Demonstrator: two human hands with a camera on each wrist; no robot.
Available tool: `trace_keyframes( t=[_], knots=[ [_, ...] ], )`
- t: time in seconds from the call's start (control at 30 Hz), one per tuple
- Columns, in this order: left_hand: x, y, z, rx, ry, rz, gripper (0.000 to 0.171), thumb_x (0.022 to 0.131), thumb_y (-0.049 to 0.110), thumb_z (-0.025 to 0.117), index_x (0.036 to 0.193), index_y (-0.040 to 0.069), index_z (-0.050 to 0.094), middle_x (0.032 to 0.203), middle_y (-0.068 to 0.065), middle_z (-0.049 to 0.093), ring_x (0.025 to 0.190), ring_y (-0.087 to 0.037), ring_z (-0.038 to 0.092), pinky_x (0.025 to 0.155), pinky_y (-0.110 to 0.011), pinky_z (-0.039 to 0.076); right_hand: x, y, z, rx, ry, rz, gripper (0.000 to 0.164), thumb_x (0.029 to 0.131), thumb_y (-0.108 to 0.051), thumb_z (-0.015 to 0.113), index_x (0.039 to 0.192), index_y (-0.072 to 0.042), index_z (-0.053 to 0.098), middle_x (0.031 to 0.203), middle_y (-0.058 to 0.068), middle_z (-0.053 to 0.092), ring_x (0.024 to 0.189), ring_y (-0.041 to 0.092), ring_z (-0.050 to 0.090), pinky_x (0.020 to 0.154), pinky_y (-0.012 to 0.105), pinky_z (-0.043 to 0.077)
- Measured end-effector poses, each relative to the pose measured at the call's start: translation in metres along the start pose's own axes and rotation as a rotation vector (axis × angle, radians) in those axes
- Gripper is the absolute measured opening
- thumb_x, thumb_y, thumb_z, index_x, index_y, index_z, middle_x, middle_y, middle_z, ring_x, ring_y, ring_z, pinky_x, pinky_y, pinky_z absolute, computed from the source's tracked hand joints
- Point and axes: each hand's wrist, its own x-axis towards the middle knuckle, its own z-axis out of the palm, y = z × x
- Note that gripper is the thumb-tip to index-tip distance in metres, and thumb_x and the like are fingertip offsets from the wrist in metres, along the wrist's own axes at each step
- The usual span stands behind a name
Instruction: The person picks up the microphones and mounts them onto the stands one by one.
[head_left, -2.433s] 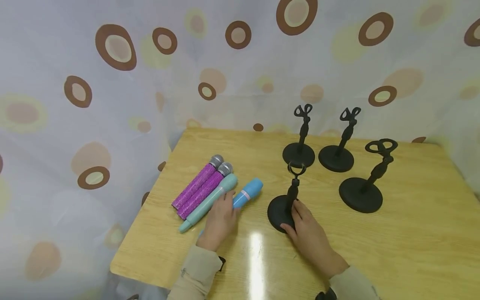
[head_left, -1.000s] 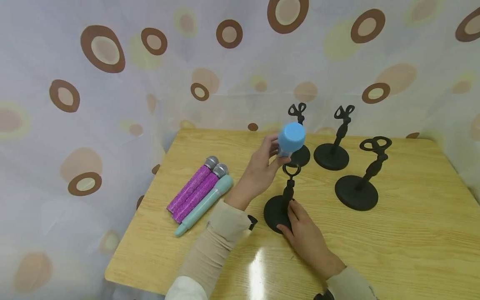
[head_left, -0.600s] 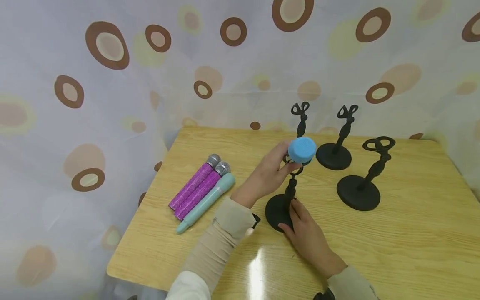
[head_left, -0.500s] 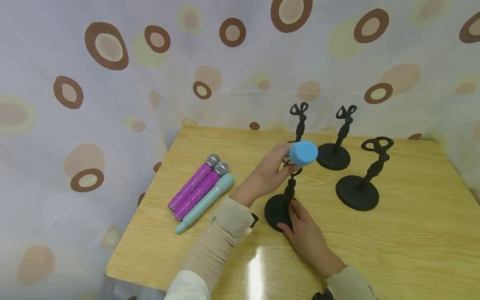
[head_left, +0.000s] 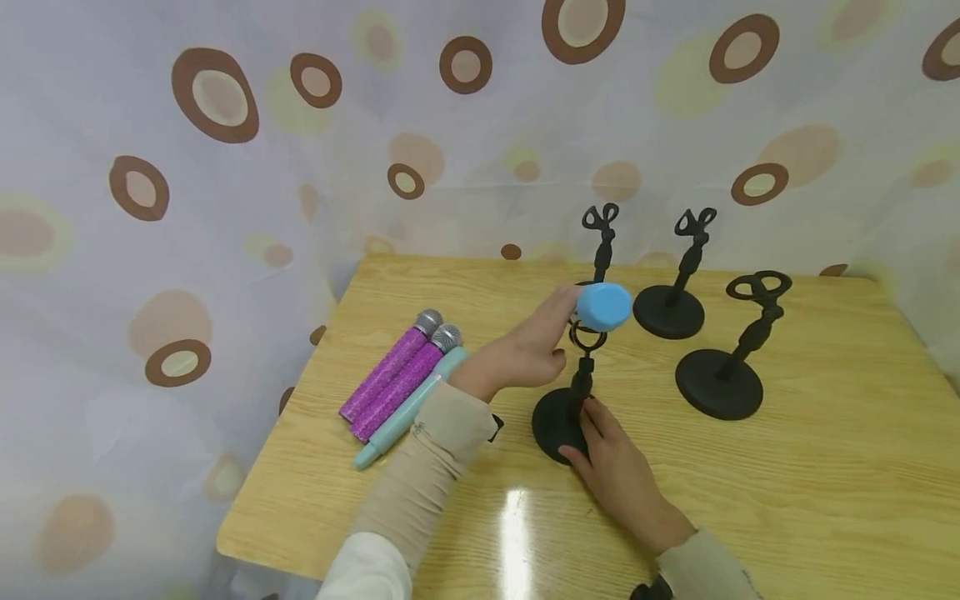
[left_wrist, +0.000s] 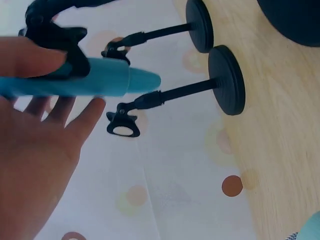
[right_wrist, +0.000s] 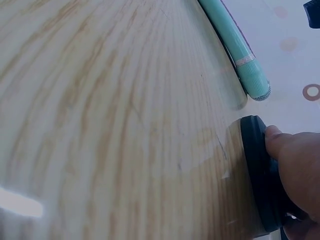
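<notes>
A blue microphone (head_left: 603,307) sits in the clip of the nearest black microphone stand (head_left: 557,423), head toward me in the head view. My left hand (head_left: 528,350) is around it, fingers extended along its far side and thumb drawn away from it. In the left wrist view, the black clip (left_wrist: 75,57) wraps the microphone's handle (left_wrist: 107,77), whose tapered end points right. My right hand (head_left: 622,479) holds that stand low down, thumb on the round base and fingers by the post. The right wrist view shows the thumb (right_wrist: 280,142) against the base's edge (right_wrist: 257,170).
Two purple glitter microphones (head_left: 393,379) and a mint-green one (head_left: 397,425) lie at the left of the wooden table (head_left: 300,500). Three more stands with unfilled clips are behind and right: one partly hidden (head_left: 602,250), a middle one (head_left: 669,311) and a right one (head_left: 720,385).
My left hand picked the blue microphone off the table, carried it right and up to the near stand's clip, then its thumb moved off the microphone. My right hand stayed on the stand.
</notes>
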Motion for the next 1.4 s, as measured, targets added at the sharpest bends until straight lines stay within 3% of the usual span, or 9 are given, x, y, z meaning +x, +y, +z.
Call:
trace_keyframes(
  t=[0.2, 0.4, 0.67, 1.1, 1.4],
  knots=[
    [0.006, 0.0, 0.012, 0.191, 0.101, 0.005, 0.075, 0.085, -0.007, 0.07, 0.145, 0.0, 0.027, 0.144, -0.016, 0.04, 0.133, -0.027, 0.042, 0.114, -0.033, 0.037, 0.001, 0.001, -0.001, -0.017, -0.01, -0.001, 0.068, 0.087, -0.028, 0.076, 0.133, 0.016, 0.052, 0.142, 0.03, 0.048, 0.129, 0.041, 0.053, 0.097, 0.047, 0.053],
    [0.008, 0.0, 0.017, 0.288, 0.152, -0.024, 0.071, 0.086, -0.002, 0.072, 0.144, 0.001, 0.033, 0.142, -0.014, 0.047, 0.133, -0.026, 0.047, 0.114, -0.031, 0.039, 0.0, -0.001, 0.0, -0.008, -0.033, 0.015, 0.068, 0.088, -0.029, 0.075, 0.133, 0.017, 0.052, 0.142, 0.03, 0.048, 0.13, 0.041, 0.051, 0.099, 0.048, 0.051],
    [0.008, 0.002, 0.017, 0.262, 0.159, -0.091, 0.068, 0.087, 0.003, 0.074, 0.144, 0.006, 0.036, 0.138, -0.009, 0.053, 0.131, -0.02, 0.052, 0.11, -0.028, 0.043, 0.001, 0.001, 0.0, -0.029, -0.02, -0.005, 0.068, 0.088, -0.029, 0.076, 0.132, 0.017, 0.052, 0.142, 0.03, 0.048, 0.13, 0.041, 0.052, 0.099, 0.048, 0.051],
    [0.003, 0.0, 0.027, 0.225, 0.196, -0.068, 0.037, 0.09, 0.002, 0.07, 0.122, 0.011, 0.054, 0.11, -0.002, 0.066, 0.106, -0.015, 0.066, 0.091, -0.022, 0.053, -0.002, 0.002, 0.002, 0.006, -0.029, -0.003, 0.067, 0.088, -0.026, 0.076, 0.133, 0.017, 0.051, 0.142, 0.029, 0.046, 0.129, 0.041, 0.053, 0.099, 0.048, 0.052],
    [0.006, -0.001, 0.029, 0.24, 0.231, -0.05, 0.036, 0.089, -0.001, 0.07, 0.121, 0.009, 0.056, 0.112, -0.003, 0.067, 0.107, -0.014, 0.066, 0.094, -0.024, 0.053, 0.0, 0.001, 0.002, 0.007, 0.003, -0.007, 0.067, 0.087, -0.025, 0.077, 0.131, 0.018, 0.052, 0.14, 0.03, 0.047, 0.126, 0.041, 0.055, 0.097, 0.048, 0.053]
  ],
)
